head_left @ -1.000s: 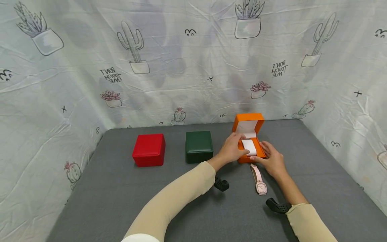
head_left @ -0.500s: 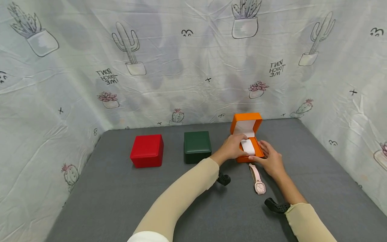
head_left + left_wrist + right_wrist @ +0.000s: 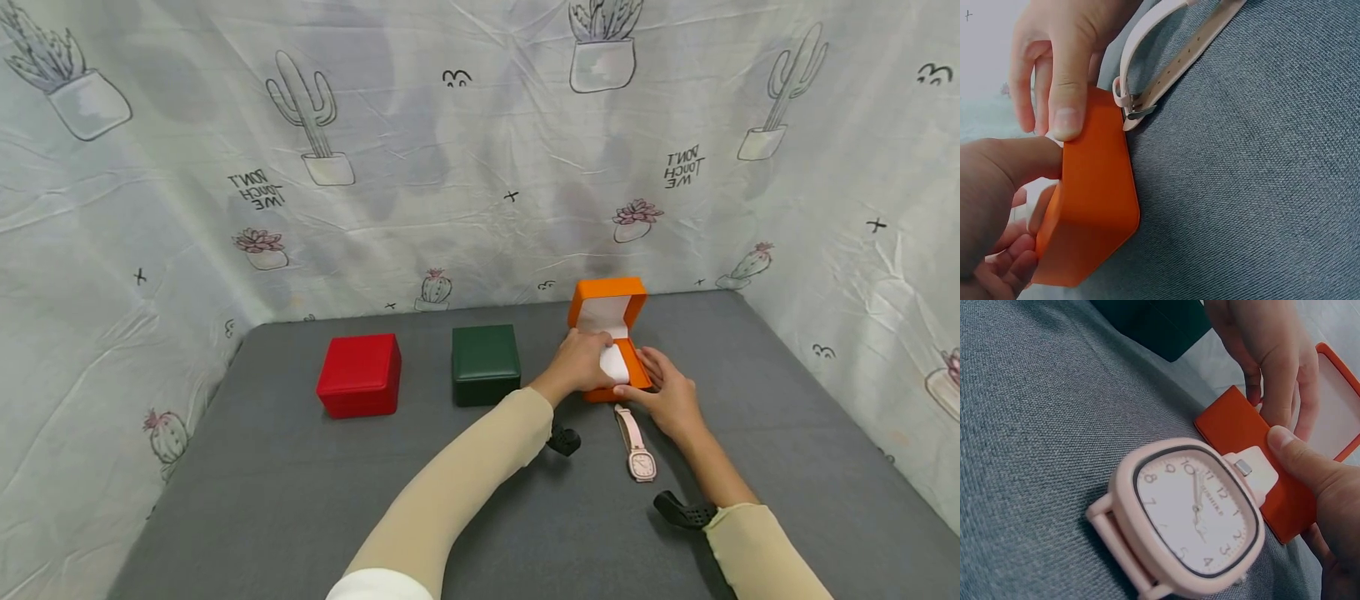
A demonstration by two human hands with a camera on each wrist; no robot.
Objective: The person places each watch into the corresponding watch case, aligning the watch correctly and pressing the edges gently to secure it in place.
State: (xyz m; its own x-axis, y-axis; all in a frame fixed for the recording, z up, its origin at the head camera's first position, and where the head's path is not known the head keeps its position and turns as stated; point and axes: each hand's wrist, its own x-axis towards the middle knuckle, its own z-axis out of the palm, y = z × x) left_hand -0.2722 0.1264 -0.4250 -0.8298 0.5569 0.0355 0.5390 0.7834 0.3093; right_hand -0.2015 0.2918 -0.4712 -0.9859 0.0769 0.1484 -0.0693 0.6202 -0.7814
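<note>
An orange watch box (image 3: 611, 288) stands with its lid up at the back right of the table, a white watch cushion (image 3: 615, 365) inside. My left hand (image 3: 576, 363) reaches in from the left and pinches the cushion, thumb at its front and fingers toward the back. In the left wrist view, the orange front wall (image 3: 1100, 162) hides that thumb's tip. My right hand (image 3: 670, 398) holds the box at its front right corner, thumb pressed on the front wall. A pink watch (image 3: 1194, 512) lies in front, its strap end close to the box.
Left of the orange box sit a closed dark green box (image 3: 486, 362) and a closed red box (image 3: 360, 375). A pale cloth (image 3: 465, 167) printed with cacti hangs behind the grey table (image 3: 300, 500).
My left hand and forearm have shifted slightly right, covering more of the cushion. My right hand keeps its hold on the box. The head view has turned a little.
</note>
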